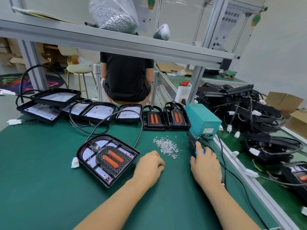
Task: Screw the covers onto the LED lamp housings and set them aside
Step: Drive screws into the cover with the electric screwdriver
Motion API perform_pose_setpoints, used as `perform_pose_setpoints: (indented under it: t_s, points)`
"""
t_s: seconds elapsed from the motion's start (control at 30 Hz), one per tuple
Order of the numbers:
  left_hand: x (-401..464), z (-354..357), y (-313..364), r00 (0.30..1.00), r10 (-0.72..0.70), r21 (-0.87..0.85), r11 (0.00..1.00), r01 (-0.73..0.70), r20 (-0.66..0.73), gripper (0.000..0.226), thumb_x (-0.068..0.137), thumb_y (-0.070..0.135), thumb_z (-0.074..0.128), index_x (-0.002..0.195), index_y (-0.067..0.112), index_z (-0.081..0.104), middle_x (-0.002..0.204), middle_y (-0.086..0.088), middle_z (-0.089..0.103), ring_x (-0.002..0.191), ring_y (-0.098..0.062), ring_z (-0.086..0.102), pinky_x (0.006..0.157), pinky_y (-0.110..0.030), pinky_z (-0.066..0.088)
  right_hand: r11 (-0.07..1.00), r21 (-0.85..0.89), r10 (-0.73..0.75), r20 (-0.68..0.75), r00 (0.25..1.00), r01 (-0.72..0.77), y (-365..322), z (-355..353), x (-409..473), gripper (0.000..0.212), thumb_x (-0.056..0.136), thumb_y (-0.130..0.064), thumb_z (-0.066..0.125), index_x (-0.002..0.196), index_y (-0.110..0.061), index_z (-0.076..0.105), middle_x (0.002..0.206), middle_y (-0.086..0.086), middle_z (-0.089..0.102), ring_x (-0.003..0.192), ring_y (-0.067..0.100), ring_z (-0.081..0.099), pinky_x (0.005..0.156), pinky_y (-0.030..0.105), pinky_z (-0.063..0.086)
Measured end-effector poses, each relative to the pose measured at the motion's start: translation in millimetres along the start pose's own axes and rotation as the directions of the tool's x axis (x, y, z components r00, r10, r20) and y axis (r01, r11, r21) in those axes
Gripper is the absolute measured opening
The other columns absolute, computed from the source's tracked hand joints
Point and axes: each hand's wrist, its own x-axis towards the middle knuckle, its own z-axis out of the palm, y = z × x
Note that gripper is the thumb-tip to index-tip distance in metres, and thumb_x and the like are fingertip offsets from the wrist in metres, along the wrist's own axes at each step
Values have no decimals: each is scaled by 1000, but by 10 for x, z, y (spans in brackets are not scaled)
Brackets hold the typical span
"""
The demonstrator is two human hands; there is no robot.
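Your left hand (150, 163) is resting on the green worktop (41, 163) with its fingers curled loosely downward just short of the screw pile (167, 146); whether it is already pinching a screw under the fingertips cannot be told from here. Your right hand (205, 165) is wrapping around the electric screwdriver (193, 144), which is lying near the worktop's right edge with its cable running to the teal power box (203, 122). The lamp housing (108, 159) you are working on is sitting left of your left hand, toward the middle of the worktop, with its cover (110, 157) carrying two orange lenses already laid inside it and a black cable (116, 118) looping away from its far corner toward the back edge. The housing is looking like rigid moulded plastic, probably light and stiff, so you should be steadying it by the black outer rim rather than pressing on the orange lenses or the white LED board, which are likely scratching or cracking more easily. The screws are tiny and smooth, so they are likely slipping between fingertips; you should be taking them one at a time. Watch the cable and its white connector (74, 162), since dragging them could be shifting the light housing while you drive.
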Motion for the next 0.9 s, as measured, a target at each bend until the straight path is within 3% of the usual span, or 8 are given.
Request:
perform_pose_setpoints:
  t_s: [0.23,0.33,0.47,0.6,0.77,0.9]
  points:
    - [-16,-7,56,998,59,105,993,-56,-27,21,95,24,48,103,22,68,114,7,55,108,-15,51,82,-30,45,1000,-12,4,0,1000,-4,12,10,-3,58,100,-34,36,152,-21,14,136,8,44,114,25,48,89,32,43]
    - [-17,-4,68,997,77,133,988,-73,-24,21,96,24,47,104,23,67,114,7,55,109,-14,50,80,-30,45,996,80,23,39,999,-26,18,-11,25,56,100,-34,39,151,-22,19,135,10,44,114,28,47,88,35,43]
    - [-9,10,113,996,86,211,974,-83,-3,21,97,18,43,105,17,62,113,2,54,105,-18,50,77,-33,46,937,325,76,177,981,-131,128,-95,155,54,99,-28,46,149,-23,27,136,14,44,111,33,51,80,35,40]
    - [12,38,94,998,56,134,989,-56,6,21,94,16,43,104,16,63,113,3,53,107,-18,49,81,-33,46,894,373,123,332,935,-249,219,-181,259,66,93,-29,60,148,-11,28,139,15,43,114,31,52,80,32,39]
    - [44,38,12,999,-11,-29,999,13,49,25,92,21,53,113,24,65,120,7,53,114,-14,46,93,-27,40,910,304,137,420,897,-281,212,-210,350,38,86,-31,65,110,-7,46,112,13,55,91,29,60,70,31,45]
    - [28,64,34,999,-37,-52,998,38,26,20,90,32,59,106,29,70,114,9,54,109,-12,47,89,-27,41,906,299,150,434,888,-300,220,-209,396,29,81,-26,69,82,-10,44,86,6,51,63,17,48,55,28,37]
